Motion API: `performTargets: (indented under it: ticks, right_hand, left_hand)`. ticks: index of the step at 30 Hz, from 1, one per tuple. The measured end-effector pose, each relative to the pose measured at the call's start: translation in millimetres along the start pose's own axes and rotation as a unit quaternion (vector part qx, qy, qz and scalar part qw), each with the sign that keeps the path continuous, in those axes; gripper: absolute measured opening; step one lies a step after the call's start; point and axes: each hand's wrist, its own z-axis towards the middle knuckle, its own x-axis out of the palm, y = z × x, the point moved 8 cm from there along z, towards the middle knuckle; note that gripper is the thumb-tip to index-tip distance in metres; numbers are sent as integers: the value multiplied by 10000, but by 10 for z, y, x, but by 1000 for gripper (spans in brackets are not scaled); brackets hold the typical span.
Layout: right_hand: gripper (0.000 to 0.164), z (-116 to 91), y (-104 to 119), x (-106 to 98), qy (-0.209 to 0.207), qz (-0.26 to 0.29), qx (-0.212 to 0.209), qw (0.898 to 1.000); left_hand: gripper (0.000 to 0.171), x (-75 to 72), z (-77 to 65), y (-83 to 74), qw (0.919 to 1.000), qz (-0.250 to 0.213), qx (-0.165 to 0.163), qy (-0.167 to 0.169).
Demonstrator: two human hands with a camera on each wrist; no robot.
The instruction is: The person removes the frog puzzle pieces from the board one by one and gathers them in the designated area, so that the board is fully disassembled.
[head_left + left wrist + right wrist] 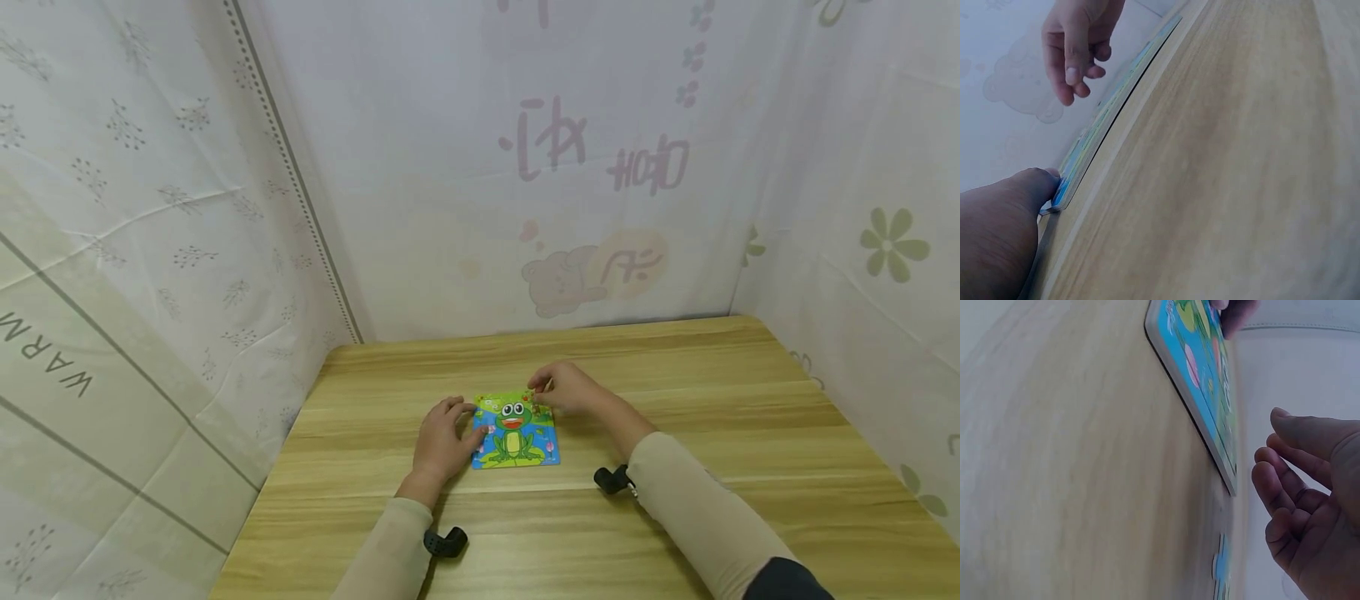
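Observation:
A flat frog picture puzzle [513,446] lies on the table, a green frog on a blue and green ground. My left hand [442,442] rests at its left side, with the thumb [1044,184] touching the edge and the fingers spread near the upper left corner. Over the upper right corner hovers my right hand [566,390]. Its fingers [1272,481] are loosely bent, the thumb stands apart from them, and nothing shows between them. In the right wrist view, a small blue puzzle piece [1220,569] lies on the table beyond the board; the head view does not show it.
The wooden table [675,517] extends around the puzzle on all sides. Printed cloth [450,167] hangs behind the table and at both sides. A black wrist camera [446,542] sits on the left sleeve, another camera [613,480] on the right.

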Motion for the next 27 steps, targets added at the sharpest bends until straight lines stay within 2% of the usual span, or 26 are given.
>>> performTargets:
  ticks: [8,18,27]
  right_hand:
    - [17,62,53,147,196,-141,-131,9996]
    - [14,68,90,232,294,-166,-63,9994]
    - [19,123,99,321,408,-327,-67,9986]
  left_hand:
    - [44,3,6,-2,10000,-30,-15,14]
    - [44,-6,0,-8,10000,-23,46,-30]
    - [43,-7,5,-14,10000,-15,76,-25]
